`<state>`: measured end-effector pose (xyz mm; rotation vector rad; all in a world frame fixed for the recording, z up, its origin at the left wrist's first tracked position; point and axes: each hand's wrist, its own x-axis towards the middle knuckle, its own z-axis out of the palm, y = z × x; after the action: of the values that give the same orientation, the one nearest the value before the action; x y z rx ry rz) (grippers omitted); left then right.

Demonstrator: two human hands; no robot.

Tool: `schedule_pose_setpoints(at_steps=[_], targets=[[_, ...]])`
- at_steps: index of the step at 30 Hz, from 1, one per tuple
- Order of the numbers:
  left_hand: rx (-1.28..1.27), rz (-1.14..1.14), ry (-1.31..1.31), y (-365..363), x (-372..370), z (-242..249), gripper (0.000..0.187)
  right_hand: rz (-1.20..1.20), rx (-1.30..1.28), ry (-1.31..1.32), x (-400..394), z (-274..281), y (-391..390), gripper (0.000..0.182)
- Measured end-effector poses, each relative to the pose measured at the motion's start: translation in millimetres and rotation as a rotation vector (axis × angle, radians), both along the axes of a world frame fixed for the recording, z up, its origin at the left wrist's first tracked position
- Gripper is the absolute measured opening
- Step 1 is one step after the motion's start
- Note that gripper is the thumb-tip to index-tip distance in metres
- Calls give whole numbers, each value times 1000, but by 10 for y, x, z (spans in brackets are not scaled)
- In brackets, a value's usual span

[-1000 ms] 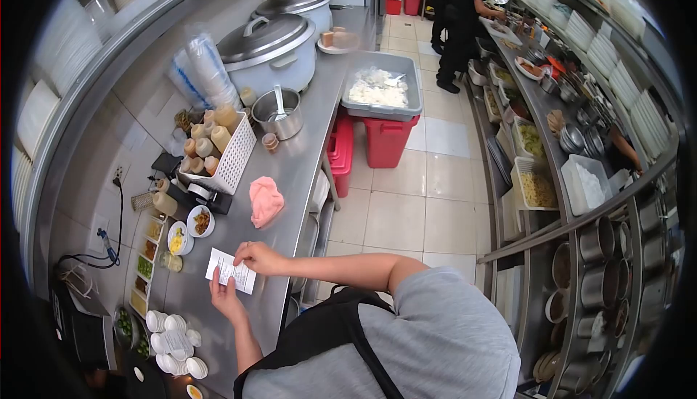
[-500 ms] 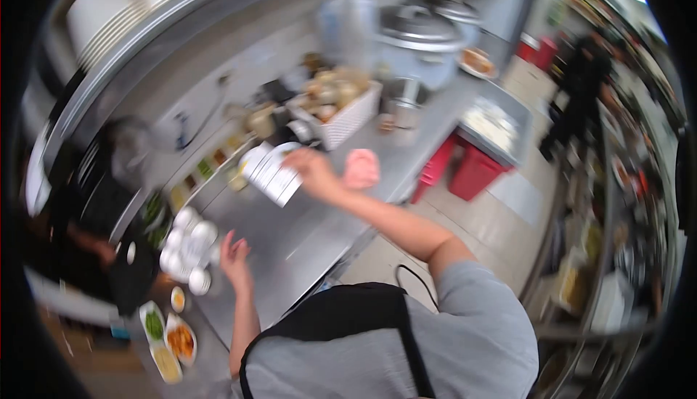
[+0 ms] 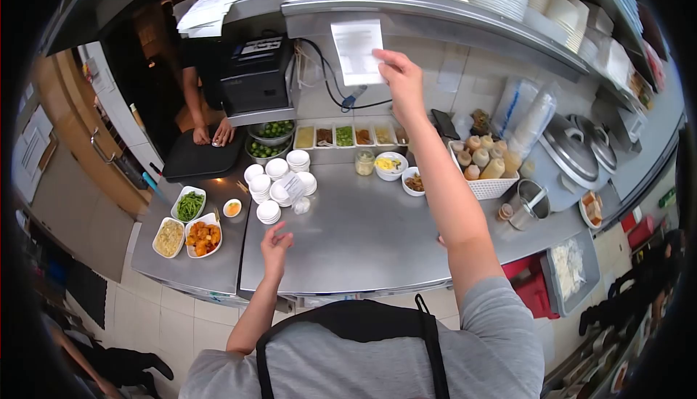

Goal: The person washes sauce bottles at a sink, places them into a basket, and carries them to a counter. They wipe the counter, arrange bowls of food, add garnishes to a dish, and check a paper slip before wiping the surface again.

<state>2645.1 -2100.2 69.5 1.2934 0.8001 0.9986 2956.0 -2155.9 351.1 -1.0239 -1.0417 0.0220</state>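
Observation:
My right hand (image 3: 403,83) is raised in front of the back wall, pinching the right edge of a white printed order slip (image 3: 357,54) just below the metal shelf rail. Over the front of the steel counter (image 3: 348,239), my left hand (image 3: 276,248) is open, its fingers loosely apart and holding nothing. Just beyond it stand stacks of small white cups (image 3: 279,170), with a clear plastic wrapper (image 3: 292,187) lying on them. My right forearm covers part of the counter's right side.
Filled dishes (image 3: 204,237) stand at the left end. Behind are a row of topping tubs (image 3: 344,136), a small jar (image 3: 364,162) and a basket of bottles (image 3: 485,163). A printer (image 3: 254,72) hangs below the shelf. Another person's hands (image 3: 213,135) are over a black tray (image 3: 202,158).
The view has swung left and steadied. My right hand has lifted the slip from low over the counter to the shelf rail. My left hand stays open near the cups.

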Motion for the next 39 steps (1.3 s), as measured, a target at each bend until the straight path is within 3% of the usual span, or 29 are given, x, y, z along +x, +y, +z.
schedule_pose_setpoints(at_steps=[6,9,11,13,16,17,18,19,21,22,23,24,25,26,28,32,39], targets=[[-54,15,44,-27,-187,-16,35,-93,207,-33,-31,299,328,25],[-110,-56,76,-92,-130,22,35,-293,192,-193,35,122,128,25],[-92,-85,66,-134,-26,35,36,-242,138,-106,97,-104,-92,24],[-77,-115,55,-157,54,-12,37,-202,-67,-22,257,-391,-294,23],[-14,-194,103,-123,126,-146,36,-194,-285,-97,314,-819,-707,22],[58,-292,211,-126,102,-173,34,-205,-391,-177,329,-1015,-857,22],[130,-389,318,-124,70,-203,32,-90,-550,-50,259,-1217,-1043,26],[157,-497,470,-138,-25,-195,29,-103,-640,-255,262,-1533,-1236,28],[181,-752,763,-185,-344,-94,24,111,-1052,-152,1,-1926,-1808,25],[177,-901,904,-193,-544,-103,22,156,-1369,-412,27,-2263,-2091,28],[237,-975,1018,-105,-843,-581,20,378,-1497,-465,55,-2706,-2476,26],[303,-1136,970,-127,-1082,-517,22,482,-1628,-494,16,-3131,-2891,24],[205,-1193,1202,-167,-1290,-535,22,633,-1705,-311,-85,-3373,-3246,24],[333,-1322,1310,-236,-1501,-561,23,743,-1803,-327,-215,-3518,-3538,28],[236,-1440,1393,-385,-1828,-623,23,771,-1996,-188,-685,-3166,-3783,24],[14,-1412,1411,-498,-2045,-647,22,745,-1860,172,-1130,-2779,-3853,30],[-70,-1377,1412,-272,-1894,-656,21,658,-1720,280,-1358,-2554,-3736,43]])
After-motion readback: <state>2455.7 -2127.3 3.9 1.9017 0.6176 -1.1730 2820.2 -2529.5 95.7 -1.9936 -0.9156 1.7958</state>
